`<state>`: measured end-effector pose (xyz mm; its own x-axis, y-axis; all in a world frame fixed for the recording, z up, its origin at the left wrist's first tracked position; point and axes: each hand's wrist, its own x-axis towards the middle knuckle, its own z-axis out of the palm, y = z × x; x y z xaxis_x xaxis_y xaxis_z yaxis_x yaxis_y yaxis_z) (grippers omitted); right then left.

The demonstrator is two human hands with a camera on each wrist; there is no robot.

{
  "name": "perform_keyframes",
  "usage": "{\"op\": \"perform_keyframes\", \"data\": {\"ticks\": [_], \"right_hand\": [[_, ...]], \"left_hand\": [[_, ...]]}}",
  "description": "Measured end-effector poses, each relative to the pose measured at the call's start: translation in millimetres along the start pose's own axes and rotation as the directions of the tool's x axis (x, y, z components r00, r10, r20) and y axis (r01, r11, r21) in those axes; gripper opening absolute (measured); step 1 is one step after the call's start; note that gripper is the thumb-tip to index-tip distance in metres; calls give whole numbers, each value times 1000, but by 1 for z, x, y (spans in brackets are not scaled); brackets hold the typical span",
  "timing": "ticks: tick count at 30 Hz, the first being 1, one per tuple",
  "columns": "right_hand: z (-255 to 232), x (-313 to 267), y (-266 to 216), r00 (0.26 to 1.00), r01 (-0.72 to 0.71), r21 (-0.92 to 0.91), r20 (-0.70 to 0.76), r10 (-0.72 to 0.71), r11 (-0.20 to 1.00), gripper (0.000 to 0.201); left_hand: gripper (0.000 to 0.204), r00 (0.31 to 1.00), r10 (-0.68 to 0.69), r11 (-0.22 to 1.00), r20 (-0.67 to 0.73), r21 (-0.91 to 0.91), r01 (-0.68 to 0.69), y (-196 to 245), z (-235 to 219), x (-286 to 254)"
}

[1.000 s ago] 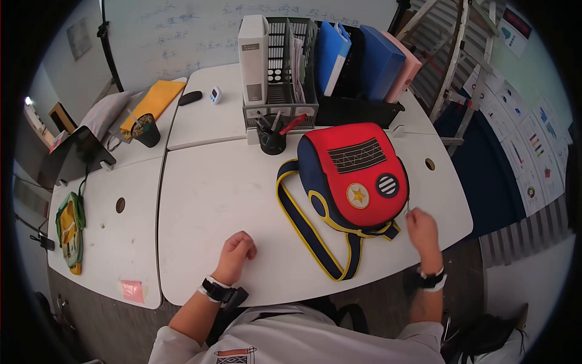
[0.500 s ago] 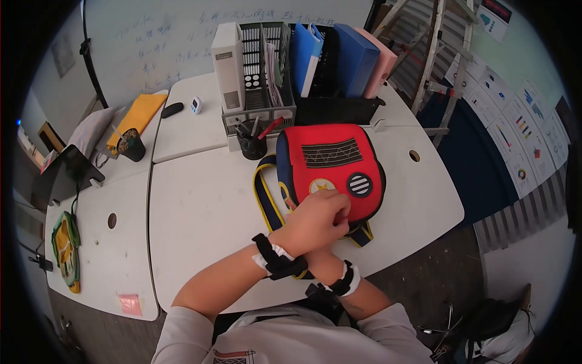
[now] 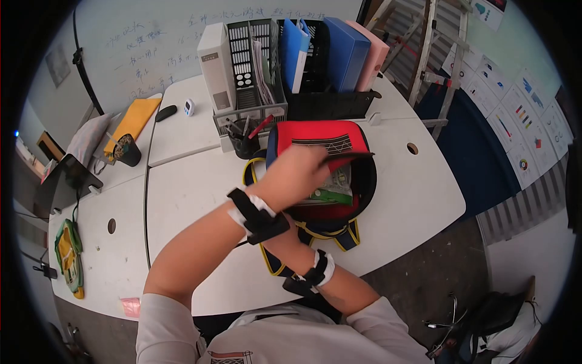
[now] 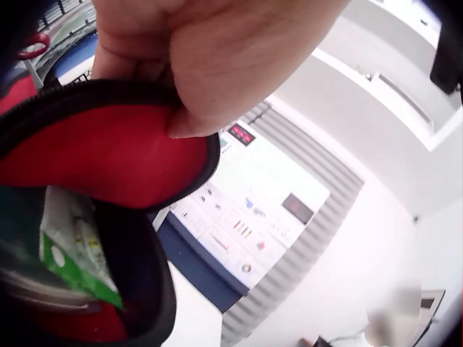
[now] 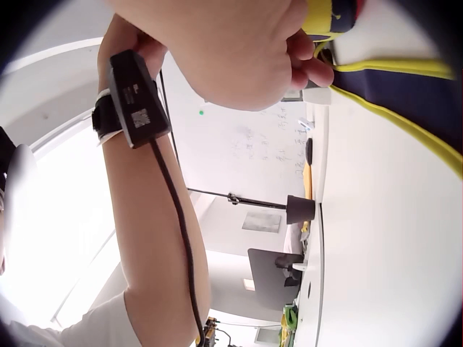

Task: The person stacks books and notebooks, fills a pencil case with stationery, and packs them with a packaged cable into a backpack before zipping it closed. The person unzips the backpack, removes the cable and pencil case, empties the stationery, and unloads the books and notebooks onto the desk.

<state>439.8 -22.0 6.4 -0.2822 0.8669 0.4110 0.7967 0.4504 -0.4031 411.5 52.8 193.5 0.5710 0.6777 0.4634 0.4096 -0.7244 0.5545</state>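
White table (image 3: 200, 200), backpack flap (image 3: 321, 142) in left hand (image 3: 294, 173).

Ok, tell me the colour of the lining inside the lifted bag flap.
Red, edged in black; the flap shows best in the left wrist view.

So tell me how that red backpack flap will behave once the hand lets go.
The flap looks soft and padded, bending where the left hand pinches it, so it would probably flop shut. The backpack already holds packets, so it likely stays put.
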Motion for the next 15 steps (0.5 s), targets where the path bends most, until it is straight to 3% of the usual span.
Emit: {"op": "perform_keyframes", "data": {"ticks": [2,3,4,6,8,9,11,12,14,15], "right_hand": [[-14,23,7,986,131,260,-135,-98,957,33],[-8,26,9,989,45,526,-144,36,849,28],[-28,28,3,990,43,525,-136,33,850,28],[-102,32,-19,966,-199,230,208,152,953,19],[-132,28,-14,995,-78,300,-37,93,951,11],[-130,24,1,960,-124,269,-212,184,955,9],[-136,29,41,917,-147,-39,-379,121,988,17],[-134,32,64,933,-167,-57,-332,139,984,42],[-132,38,73,924,-348,49,-154,351,936,79],[-128,39,74,926,-342,47,-155,345,939,79]], "left_hand": [[20,996,-72,995,-54,-69,68,-2,-14,9],[20,995,-77,995,-68,-75,72,-3,-18,10],[20,993,-84,994,-83,-83,77,-6,-20,8],[21,990,-110,991,-90,-84,103,-11,-26,3],[21,985,-137,988,-105,-83,129,-19,-30,1],[21,986,-104,994,-127,-48,99,-25,-28,0],[21,985,-79,997,-154,-19,77,-28,-26,-2],[21,987,-94,995,-134,-52,88,-24,-25,-1],[21,987,-100,993,-124,-78,91,-20,-22,5],[20,990,-65,996,-129,-67,56,-18,-17,5]]}}
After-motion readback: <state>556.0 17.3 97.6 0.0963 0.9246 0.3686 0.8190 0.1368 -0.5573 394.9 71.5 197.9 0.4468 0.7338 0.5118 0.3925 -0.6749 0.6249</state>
